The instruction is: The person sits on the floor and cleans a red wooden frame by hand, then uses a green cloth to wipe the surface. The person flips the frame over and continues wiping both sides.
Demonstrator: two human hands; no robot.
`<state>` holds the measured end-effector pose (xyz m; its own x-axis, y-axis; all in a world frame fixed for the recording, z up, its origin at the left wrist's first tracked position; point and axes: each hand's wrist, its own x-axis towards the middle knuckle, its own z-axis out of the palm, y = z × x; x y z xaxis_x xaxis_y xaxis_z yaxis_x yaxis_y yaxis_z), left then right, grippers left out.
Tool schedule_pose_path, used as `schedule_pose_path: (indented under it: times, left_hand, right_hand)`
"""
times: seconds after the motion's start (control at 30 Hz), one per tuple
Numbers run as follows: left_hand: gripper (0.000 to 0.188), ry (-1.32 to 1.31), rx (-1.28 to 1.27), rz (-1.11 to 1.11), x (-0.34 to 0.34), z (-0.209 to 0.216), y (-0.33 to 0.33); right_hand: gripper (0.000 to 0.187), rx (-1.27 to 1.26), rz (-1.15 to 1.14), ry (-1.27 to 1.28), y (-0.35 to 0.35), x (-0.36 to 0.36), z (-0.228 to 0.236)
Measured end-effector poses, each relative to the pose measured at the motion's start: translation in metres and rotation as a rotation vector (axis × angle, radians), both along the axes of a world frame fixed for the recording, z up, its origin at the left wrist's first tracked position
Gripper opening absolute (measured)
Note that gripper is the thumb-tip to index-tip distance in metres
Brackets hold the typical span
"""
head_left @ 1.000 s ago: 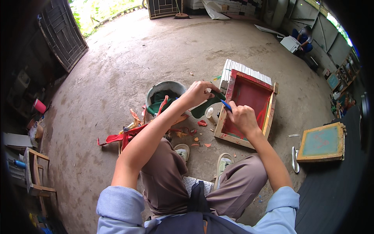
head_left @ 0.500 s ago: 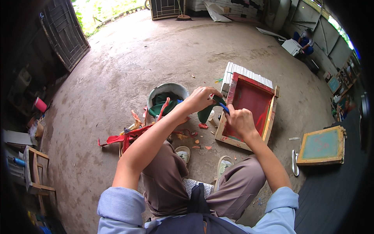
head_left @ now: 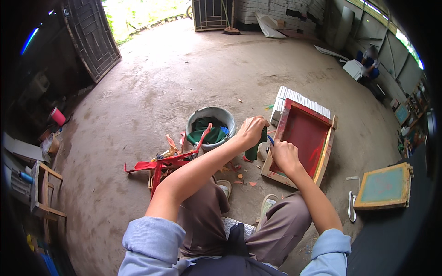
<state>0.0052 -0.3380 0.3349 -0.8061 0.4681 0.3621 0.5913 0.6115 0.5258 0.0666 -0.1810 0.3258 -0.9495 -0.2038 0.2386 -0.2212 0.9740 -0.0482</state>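
Observation:
My left hand [head_left: 253, 131] is closed on a dark green piece of limp material [head_left: 254, 151], which hangs below its fingers. Just right of it, my right hand [head_left: 284, 155] grips a slim blue object [head_left: 270, 140]; too little of it shows to tell its kind. Both hands are above the floor in front of my knees, close together. To the left of my left hand stands a grey bucket [head_left: 190, 125] with more dark green material [head_left: 205, 133] and a bit of blue inside. A wooden frame with a red mesh panel [head_left: 300, 133] lies beyond my right hand.
Red strips and scraps [head_left: 172, 158] lie heaped against the bucket, with small orange bits around. The red frame leans on a stack of white boards [head_left: 299, 103]. At right are more wooden frames [head_left: 383, 186]; at left, a wooden stool [head_left: 43, 188]. Another person [head_left: 369, 62] crouches far right.
The view has shifted, so the scene sits lower and farther right. The green piece, earlier stretched toward my right hand beside the blue object, now hangs straighter from my left hand.

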Motion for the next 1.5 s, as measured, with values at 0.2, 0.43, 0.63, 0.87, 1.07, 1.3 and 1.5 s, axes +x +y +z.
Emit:
schedule_pose_path:
  times: [0.2, 0.43, 0.63, 0.87, 1.07, 1.3, 1.5]
  left_hand:
    - [0.038, 0.018, 0.026, -0.042, 0.006, -0.003, 0.010]
    - [0.039, -0.153, -0.011, -0.108, 0.004, -0.019, 0.021]
    - [0.048, -0.279, -0.007, 0.166, -0.014, -0.004, -0.021]
    - [0.057, -0.250, 0.175, -0.033, -0.019, 0.028, -0.038]
    - [0.058, -0.561, 0.176, -0.407, -0.015, 0.016, -0.051]
    - [0.050, -0.765, 0.300, -0.516, -0.023, 0.011, -0.056]
    - [0.059, -0.828, 0.351, -0.418, -0.008, 0.001, -0.025]
  right_hand:
    - [0.023, 0.010, 0.026, 0.005, 0.005, -0.014, -0.009]
    - [0.024, 0.023, -0.022, -0.111, 0.012, -0.013, -0.024]
    - [0.025, 0.115, 0.039, -0.140, 0.007, -0.015, -0.029]
    - [0.034, -0.020, -0.205, -0.218, 0.071, -0.039, -0.046]
    - [0.043, -0.829, -0.001, -0.213, 0.028, -0.040, -0.001]
    - [0.027, -1.385, 0.166, -0.415, 0.026, -0.035, -0.001]
    - [0.030, -1.516, 0.154, -0.349, 0.020, -0.032, 0.007]
